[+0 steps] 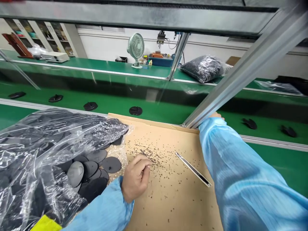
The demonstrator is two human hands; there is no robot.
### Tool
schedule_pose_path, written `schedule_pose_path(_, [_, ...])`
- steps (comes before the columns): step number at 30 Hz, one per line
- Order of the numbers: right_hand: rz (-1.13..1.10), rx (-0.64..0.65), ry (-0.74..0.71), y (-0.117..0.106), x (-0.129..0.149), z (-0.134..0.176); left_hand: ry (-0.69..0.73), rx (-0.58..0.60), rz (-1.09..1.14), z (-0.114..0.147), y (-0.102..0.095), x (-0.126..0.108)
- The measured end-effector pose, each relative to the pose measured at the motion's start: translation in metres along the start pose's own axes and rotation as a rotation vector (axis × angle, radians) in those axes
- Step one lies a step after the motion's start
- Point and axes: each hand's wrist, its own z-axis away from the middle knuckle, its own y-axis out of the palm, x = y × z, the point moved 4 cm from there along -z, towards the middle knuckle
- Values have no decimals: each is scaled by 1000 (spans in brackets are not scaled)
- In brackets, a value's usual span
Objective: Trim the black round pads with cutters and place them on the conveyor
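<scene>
My left hand [136, 176] is over the tan cardboard [168, 202], its fingers curled and thumb tucked near the fingertips. Whatever they hold, if anything, is too small to make out. Just beyond the fingertips lies a scatter of tiny dark pieces [149, 154], spread thinner across the cardboard. To the right rest metal tweezers [193, 169], apart from both hands. My right hand [216, 115] reaches out over the green belt beside the metal post; its fingers are mostly hidden. Flat black discs [112, 164] spill from a clear plastic bag [60, 131] left of my left hand.
Along the green belt [156, 110] sit several black round parts [135, 110], some farther right. A slanting aluminium post [231, 77] and an overhead beam [144, 17] frame the station. Behind stand a fan [136, 46] and a stuffed plastic bag [204, 68].
</scene>
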Motion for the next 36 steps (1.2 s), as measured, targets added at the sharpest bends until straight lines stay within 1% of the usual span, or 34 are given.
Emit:
schedule_pose_path(2, [82, -25, 86, -18, -11, -1, -22, -25, 18, 0, -1, 1])
schedule_pose_path(3, [95, -60, 129, -28, -17, 1, -30, -45, 29, 0, -2, 1])
schedule_pose_path(5, [61, -157, 185, -51, -29, 12, -39, -104, 79, 0, -4, 2])
schedule_pose_path(6, [22, -209, 190, -61, -33, 21, -45, -141, 118, 0, -5, 3])
schedule_pose_path(8, [-47, -291, 161, -76, -40, 44, -72, -206, 200, 1, -7, 5])
schedule_pose_path(10, [-110, -314, 104, -84, -41, 75, -144, -241, 291, 0, -8, 8])
schedule_pose_path(12, [-218, -254, -7, -86, -33, 112, -271, -245, 406, -1, -8, 12])
schedule_pose_path(13, [-290, -184, -85, -85, -25, 132, -354, -230, 476, -1, -9, 13])
schedule_pose_path(14, [-367, -98, -166, -83, -14, 154, -448, -196, 556, -2, -9, 14])
schedule_pose_path(15, [-421, -15, -231, -81, -1, 176, -550, -133, 642, -2, -9, 14])
schedule_pose_path(16, [-464, 68, -288, -78, 12, 197, -654, -37, 732, -2, -9, 13])
schedule_pose_path(18, [-567, 258, -396, -72, 40, 236, -837, 211, 914, 0, -8, 9])
schedule_pose_path(20, [-679, 404, -486, -65, 64, 265, -948, 437, 1052, 3, -11, 3])
schedule_pose_path(21, [-726, 444, -518, -61, 72, 275, -973, 509, 1098, 4, -13, 1])
schedule_pose_path(22, [-768, 468, -537, -56, 77, 282, -975, 537, 1134, 4, -15, 0])
schedule_pose_path(23, [-799, 474, -538, -50, 80, 286, -957, 525, 1158, 3, -17, 0])
schedule_pose_path(24, [-817, 462, -516, -43, 80, 288, -918, 481, 1173, 2, -18, 0])
schedule_pose_path(25, [-834, 434, -470, -37, 77, 288, -861, 412, 1177, 0, -19, 1])
schedule_pose_path(28, [-855, 332, -266, -19, 62, 287, -674, 177, 1137, -5, -21, 4])
schedule_pose_path(30, [-832, 315, -181, -12, 54, 289, -615, 67, 1090, -7, -19, 6])
schedule_pose_path(32, [-773, 339, -184, -9, 52, 291, -604, -5, 1051, -9, -18, 9])
schedule_pose_path(36, [-728, 380, -290, -12, 57, 296, -626, -72, 1020, -11, -20, 12])
